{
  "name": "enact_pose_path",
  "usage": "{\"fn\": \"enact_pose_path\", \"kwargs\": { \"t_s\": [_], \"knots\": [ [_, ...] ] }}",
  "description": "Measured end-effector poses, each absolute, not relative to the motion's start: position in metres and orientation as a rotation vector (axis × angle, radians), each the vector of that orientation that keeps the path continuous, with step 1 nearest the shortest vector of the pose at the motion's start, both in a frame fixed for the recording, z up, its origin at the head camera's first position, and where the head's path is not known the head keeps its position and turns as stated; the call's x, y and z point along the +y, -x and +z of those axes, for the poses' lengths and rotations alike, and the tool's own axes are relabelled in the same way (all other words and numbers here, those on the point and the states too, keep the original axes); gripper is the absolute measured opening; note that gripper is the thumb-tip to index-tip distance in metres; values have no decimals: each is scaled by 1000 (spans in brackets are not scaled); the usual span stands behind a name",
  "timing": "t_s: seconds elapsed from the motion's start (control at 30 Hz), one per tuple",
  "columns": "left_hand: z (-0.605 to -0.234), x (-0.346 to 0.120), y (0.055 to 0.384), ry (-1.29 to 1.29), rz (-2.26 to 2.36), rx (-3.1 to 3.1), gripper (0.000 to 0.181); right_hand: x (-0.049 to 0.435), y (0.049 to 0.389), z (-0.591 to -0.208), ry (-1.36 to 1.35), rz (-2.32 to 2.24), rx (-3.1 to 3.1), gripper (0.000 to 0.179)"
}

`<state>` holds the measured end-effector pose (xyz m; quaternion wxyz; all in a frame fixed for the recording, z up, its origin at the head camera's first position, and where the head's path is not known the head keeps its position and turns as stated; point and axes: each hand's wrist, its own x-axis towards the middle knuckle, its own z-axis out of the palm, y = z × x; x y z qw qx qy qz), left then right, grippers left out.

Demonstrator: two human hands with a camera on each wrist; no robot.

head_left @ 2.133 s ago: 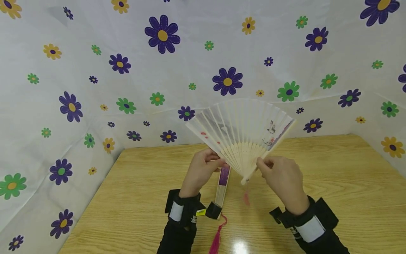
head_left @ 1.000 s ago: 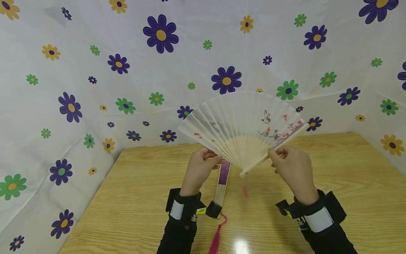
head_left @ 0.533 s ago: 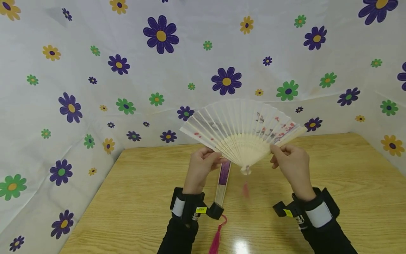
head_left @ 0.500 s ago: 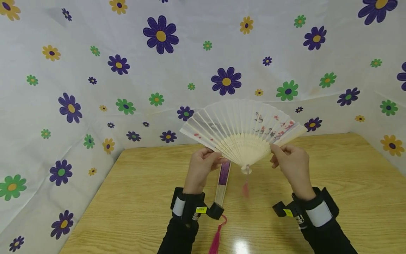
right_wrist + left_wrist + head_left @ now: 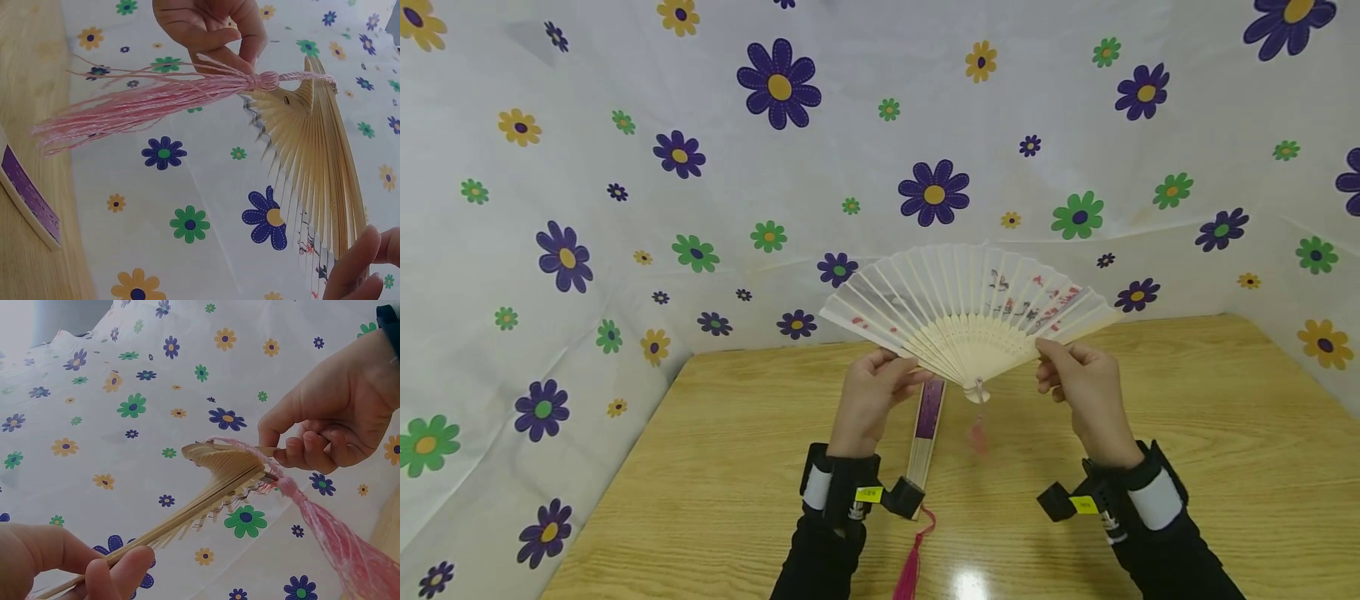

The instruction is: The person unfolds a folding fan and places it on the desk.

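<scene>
A white folding fan is spread wide above the table, its leaf painted with red blossoms and dark butterfly-like figures at the right. My left hand pinches its left outer rib between thumb and fingers, and my right hand pinches the right outer rib. A pink tassel hangs from the pivot; in the right wrist view the tassel stretches across the picture. Seen from the left wrist, the wooden ribs run from my left fingers toward the pivot, with my right hand beyond.
A second, folded fan with a purple band lies on the wooden table, partly behind my left hand and wrist camera. Its magenta tassel trails toward the front edge. Flower-printed white cloth walls the back and sides.
The fan has opened wider as my right hand moved right and up with its rib. Lately the fan has tipped and sunk slightly, showing more of the painting. The folded fan stays put.
</scene>
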<state>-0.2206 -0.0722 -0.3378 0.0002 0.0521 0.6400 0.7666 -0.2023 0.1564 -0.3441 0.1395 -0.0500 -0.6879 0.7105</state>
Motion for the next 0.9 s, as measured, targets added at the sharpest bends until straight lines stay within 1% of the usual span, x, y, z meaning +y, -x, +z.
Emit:
{"fn": "enact_pose_path", "kwargs": {
  "t_s": [0.33,0.7,0.9],
  "knots": [
    [-335,-72,220,-119,2505,1991,20,158,200,-342,57,2346,-1818,36],
    [-333,-74,220,-132,2543,1971,20,158,199,-339,39,2392,-1783,37],
    [-332,-75,219,-94,2559,1974,14,157,198,-337,66,2407,-1740,38]
  ]
}}
